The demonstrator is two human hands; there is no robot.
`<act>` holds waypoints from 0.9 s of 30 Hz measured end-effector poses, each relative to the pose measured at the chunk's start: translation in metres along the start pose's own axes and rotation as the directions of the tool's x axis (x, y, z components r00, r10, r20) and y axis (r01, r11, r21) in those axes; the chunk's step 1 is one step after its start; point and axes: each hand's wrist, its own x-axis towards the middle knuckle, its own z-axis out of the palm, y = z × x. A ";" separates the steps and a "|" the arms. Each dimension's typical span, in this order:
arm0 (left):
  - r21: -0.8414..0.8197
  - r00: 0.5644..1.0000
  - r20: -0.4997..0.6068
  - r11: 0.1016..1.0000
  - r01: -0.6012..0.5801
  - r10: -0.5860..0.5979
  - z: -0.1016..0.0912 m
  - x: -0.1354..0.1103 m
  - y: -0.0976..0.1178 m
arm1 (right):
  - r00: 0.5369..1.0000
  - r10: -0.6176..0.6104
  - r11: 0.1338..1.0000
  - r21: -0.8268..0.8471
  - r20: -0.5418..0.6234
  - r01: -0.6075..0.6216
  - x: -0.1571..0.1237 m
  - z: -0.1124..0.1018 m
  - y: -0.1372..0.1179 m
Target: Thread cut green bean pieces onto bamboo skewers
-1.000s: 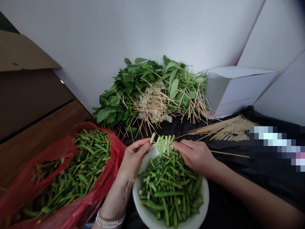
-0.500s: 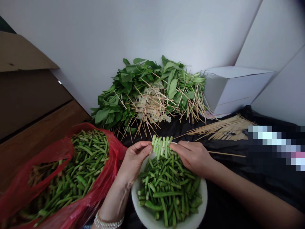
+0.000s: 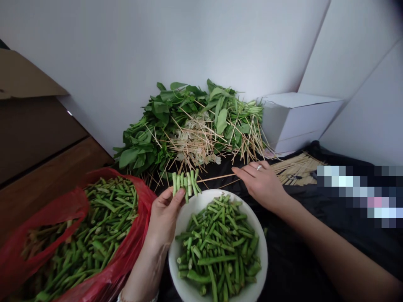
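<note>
Several cut green bean pieces (image 3: 185, 183) sit side by side, threaded crosswise on a thin wooden skewer (image 3: 217, 178). My left hand (image 3: 165, 216) pinches the beans at their left end between thumb and fingers. Farther along, to the right, the fingers of my right hand (image 3: 262, 184) are closed on the skewer's other part. Below both hands stands a white bowl (image 3: 262, 251) with many loose cut green beans (image 3: 217, 247) in it. At the left, a red plastic bag (image 3: 145, 195) gapes around more cut beans (image 3: 110, 205).
Leafy greens (image 3: 135, 155) and a pile of skewered food (image 3: 197, 138) lie against the wall. A white box (image 3: 302, 121) stands right of them. Bare skewers (image 3: 302, 167) lie on black sheeting (image 3: 292, 247). Cardboard (image 3: 31, 75) rises at the far left.
My right hand has moved away from the beans, right and up along the skewer, baring a length of it. My left hand has shifted left with the beans. The view has shifted slightly.
</note>
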 end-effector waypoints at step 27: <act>0.471 0.957 0.288 0.865 -0.174 0.036 0.012 -0.013 -0.002 | 0.348 0.864 0.088 0.570 0.365 -0.817 0.047 0.081 0.131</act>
